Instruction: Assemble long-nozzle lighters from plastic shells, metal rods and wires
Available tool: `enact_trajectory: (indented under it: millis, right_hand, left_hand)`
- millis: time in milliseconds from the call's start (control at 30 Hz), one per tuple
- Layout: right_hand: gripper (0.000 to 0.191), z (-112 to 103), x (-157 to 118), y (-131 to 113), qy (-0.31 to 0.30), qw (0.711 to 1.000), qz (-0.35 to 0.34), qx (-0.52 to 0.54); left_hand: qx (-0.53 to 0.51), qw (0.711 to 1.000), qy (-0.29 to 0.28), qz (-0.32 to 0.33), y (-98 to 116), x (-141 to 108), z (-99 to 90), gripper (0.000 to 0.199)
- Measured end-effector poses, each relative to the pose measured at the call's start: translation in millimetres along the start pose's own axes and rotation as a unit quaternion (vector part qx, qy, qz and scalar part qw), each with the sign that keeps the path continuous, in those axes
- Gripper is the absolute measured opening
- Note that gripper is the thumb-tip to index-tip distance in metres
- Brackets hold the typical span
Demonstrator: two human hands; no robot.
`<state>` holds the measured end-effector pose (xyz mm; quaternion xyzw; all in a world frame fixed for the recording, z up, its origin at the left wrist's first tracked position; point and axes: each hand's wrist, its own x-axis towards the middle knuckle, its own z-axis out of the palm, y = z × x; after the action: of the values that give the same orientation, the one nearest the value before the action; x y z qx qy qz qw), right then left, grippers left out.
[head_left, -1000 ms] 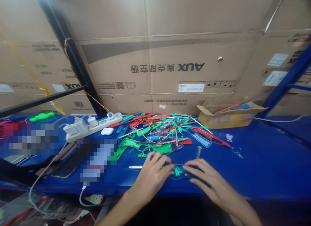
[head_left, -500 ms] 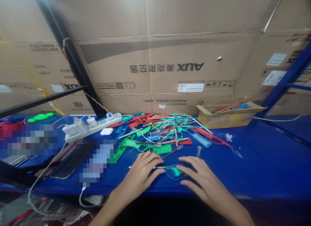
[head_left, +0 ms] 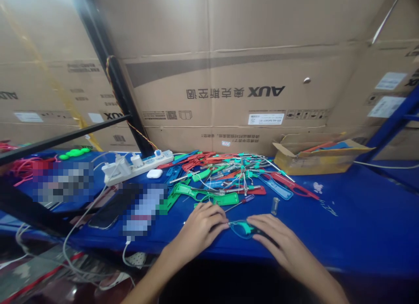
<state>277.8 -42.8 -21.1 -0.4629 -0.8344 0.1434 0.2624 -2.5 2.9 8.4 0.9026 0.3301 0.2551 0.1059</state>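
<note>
A long-nosed gas lighter (head_left: pixel 241 229) with a see-through blue frame and a green trigger lies level between my hands, low over the blue tabletop. My left hand (head_left: pixel 205 223) pinches its nose end, thumb and fingertips together, hiding most of the metal tube. At the other end my right hand (head_left: pixel 274 235) is wrapped round the handle, thumb below and fingers above. A screwdriver (head_left: pixel 248 199) with a purple handle lies just beyond my hands. Right of it is a small clear part (head_left: pixel 275 205). Green lighter shells (head_left: pixel 227 199) lie just past my left hand.
Behind is a heap of lighter parts, with a red shell (head_left: pixel 294 186) at its right. A cardboard box (head_left: pixel 322 161) holds more coloured pieces. At left are a power strip (head_left: pixel 113 176), a white earbud case (head_left: pixel 154 173), phones (head_left: pixel 113 208) and a white cable (head_left: pixel 67 245).
My right hand has closed from spread fingers onto the lighter's handle. My left fingertips have drawn together at its nose end. The whole view has shifted, with the scene sliding right.
</note>
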Motion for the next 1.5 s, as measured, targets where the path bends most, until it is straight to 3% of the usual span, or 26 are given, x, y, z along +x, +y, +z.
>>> enact_trajectory:
  millis: [300, 467, 633, 767, 900, 1000, 1100, 1133, 1233, 1400, 1500]
  right_hand:
    - [0.044, -6, 1, 2, 0.051, 0.988, 0.123, 0.073]
    - [0.04, -12, 5, -1, 0.09, 0.98, 0.133, 0.115]
    - [0.032, -17, 6, 0, 0.173, 0.96, 0.149, 0.163]
    - [0.041, -15, -1, 1, 0.214, 0.931, 0.199, 0.217]
    - [0.054, -20, 1, 0, 0.216, 0.92, 0.219, 0.242]
    - [0.061, -47, 24, 1, 0.2, 0.945, 0.191, 0.174]
    - [0.068, -92, 60, 9, 0.218, 0.968, 0.127, -0.001]
    - [0.067, -107, 74, 14, 0.242, 0.962, 0.098, -0.084]
    - [0.057, -137, 108, 34, 0.254, 0.953, 0.078, -0.147]
    - [0.052, -136, 128, 75, 0.25, 0.946, 0.094, -0.183]
    - [0.053, -126, 121, 95, 0.199, 0.958, 0.107, -0.175]
  left_hand:
    - [-0.011, 0.996, 0.017, -0.081, -7, 1, -1.5, 0.01]
    - [-0.013, 0.995, 0.02, -0.099, -8, 2, -2.3, 0.013]
    - [-0.039, 0.993, 0.029, -0.103, -7, 1, 0.0, 0.018]
    - [-0.084, 0.988, 0.093, -0.091, -12, 1, -3.6, 0.018]
    - [-0.07, 0.982, 0.168, -0.054, -21, 17, -27.1, 0.017]
    - [-0.023, 0.984, 0.177, -0.019, -26, 44, -51.7, 0.021]
    - [0.02, 0.991, 0.134, 0.011, -31, 78, -69.3, 0.024]
    - [0.037, 0.993, 0.108, 0.022, -33, 90, -72.3, 0.024]
    - [0.094, 0.993, 0.062, 0.028, -42, 119, -72.0, 0.022]
    - [0.169, 0.984, 0.055, -0.006, -54, 137, -50.9, 0.031]
    - [0.182, 0.982, 0.044, -0.009, -58, 132, -36.4, 0.027]
